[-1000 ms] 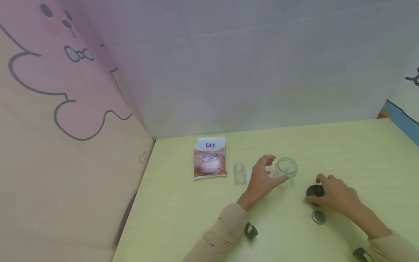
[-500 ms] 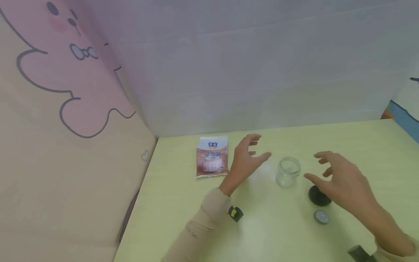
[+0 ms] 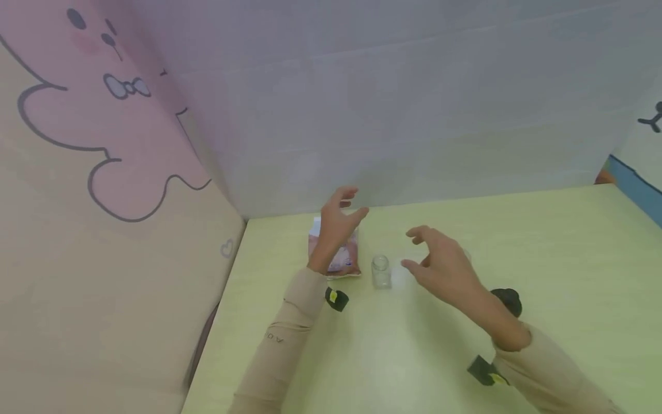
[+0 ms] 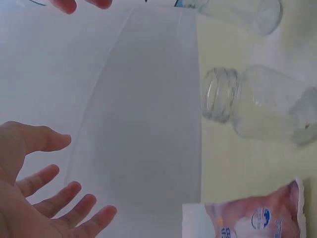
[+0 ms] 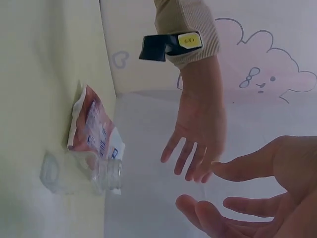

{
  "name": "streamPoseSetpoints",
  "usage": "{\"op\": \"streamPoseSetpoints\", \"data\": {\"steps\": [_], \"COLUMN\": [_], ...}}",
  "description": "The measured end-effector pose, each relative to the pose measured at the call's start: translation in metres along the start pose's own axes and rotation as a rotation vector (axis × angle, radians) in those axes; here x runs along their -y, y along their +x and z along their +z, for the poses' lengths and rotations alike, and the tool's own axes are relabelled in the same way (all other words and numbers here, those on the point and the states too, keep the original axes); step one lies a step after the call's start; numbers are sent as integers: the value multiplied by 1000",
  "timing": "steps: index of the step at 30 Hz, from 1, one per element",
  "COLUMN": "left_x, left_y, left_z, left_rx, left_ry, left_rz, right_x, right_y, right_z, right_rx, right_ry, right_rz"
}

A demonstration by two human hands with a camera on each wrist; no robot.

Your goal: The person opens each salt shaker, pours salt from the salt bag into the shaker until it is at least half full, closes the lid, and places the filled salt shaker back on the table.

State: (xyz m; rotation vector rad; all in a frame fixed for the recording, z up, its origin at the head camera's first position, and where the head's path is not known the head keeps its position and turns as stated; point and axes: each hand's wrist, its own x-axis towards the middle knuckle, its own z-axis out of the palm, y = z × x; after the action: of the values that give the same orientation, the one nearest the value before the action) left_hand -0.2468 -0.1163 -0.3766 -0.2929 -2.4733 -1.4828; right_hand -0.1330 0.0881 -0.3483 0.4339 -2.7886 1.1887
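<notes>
My left hand hovers above the salt packet with its fingers spread, holding nothing. The packet, brown and white, lies at the back left of the table and is partly covered by that hand in the head view. Just right of it stands a small clear glass jar without a lid. My right hand hangs in the air right of the small jar, fingers loosely bent and apart, touching nothing. Behind it a larger glass jar is almost wholly hidden; only a bit of rim shows.
A black lid lies on the table, partly behind my right forearm. The pale yellow table meets a whitish sheet wall at the back. A wall with a pink cartoon stands at the left.
Both hands have moved left: the left from beside the larger jar to over the salt packet, the right off the black lid to near the small jar. The small perforated cap is now hidden.
</notes>
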Motion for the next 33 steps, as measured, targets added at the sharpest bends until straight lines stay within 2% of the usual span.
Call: {"op": "streamPoseSetpoints", "data": {"steps": [7,15,19,23,30,33], "left_x": [27,51,65,76,94,100], "left_y": [18,31,34,34,36,39], "left_z": [-22,-36,-42,-48,-51,-49], "left_rx": [-25,37,52,71,104,140], "left_ry": [53,104,126,164,300,338], "left_rz": [-42,-111,-151,-196,-256,-236], "right_x": [15,23,21,19,16,11], "right_y": [21,38,45,50,56,59], "right_z": [41,85,108,131,165,178], "right_rx": [38,88,88,97,134,107], "right_ry": [31,22,1,25,21,9], "right_rz": [12,37,37,36,137,173]}}
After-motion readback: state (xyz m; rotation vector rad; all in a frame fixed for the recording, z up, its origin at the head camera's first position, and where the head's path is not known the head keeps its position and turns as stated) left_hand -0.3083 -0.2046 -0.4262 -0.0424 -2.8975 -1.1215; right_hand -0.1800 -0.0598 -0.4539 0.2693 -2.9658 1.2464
